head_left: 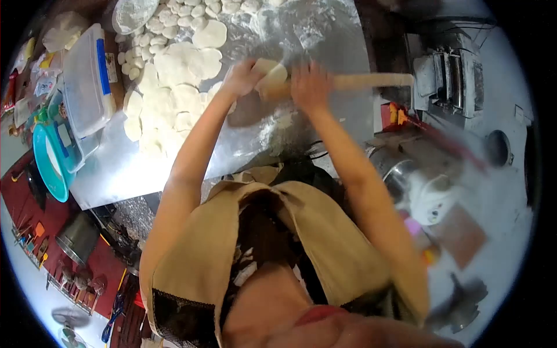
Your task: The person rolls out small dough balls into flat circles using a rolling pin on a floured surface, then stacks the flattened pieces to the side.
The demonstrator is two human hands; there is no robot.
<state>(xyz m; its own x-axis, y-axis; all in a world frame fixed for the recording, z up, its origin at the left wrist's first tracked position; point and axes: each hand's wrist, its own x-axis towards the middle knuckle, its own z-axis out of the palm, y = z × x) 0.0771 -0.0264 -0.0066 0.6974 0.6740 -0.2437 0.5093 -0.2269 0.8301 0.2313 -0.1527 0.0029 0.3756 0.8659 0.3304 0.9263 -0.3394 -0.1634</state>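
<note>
Over the metal table, my right hand wraps around a wooden rolling pin, which points out to the right. My left hand grips the edge of a pale dough round, raised near the pin's left end. Both hands are slightly blurred. To their left, many flattened dough rounds lie overlapping in a spread pile. Behind that pile sit small dough pieces, partly dusted with flour.
The metal table carries loose flour. At its left stand a clear plastic box with blue clips and a turquoise basin. A bowl of flour is at the back. A metal roller machine stands right of the table.
</note>
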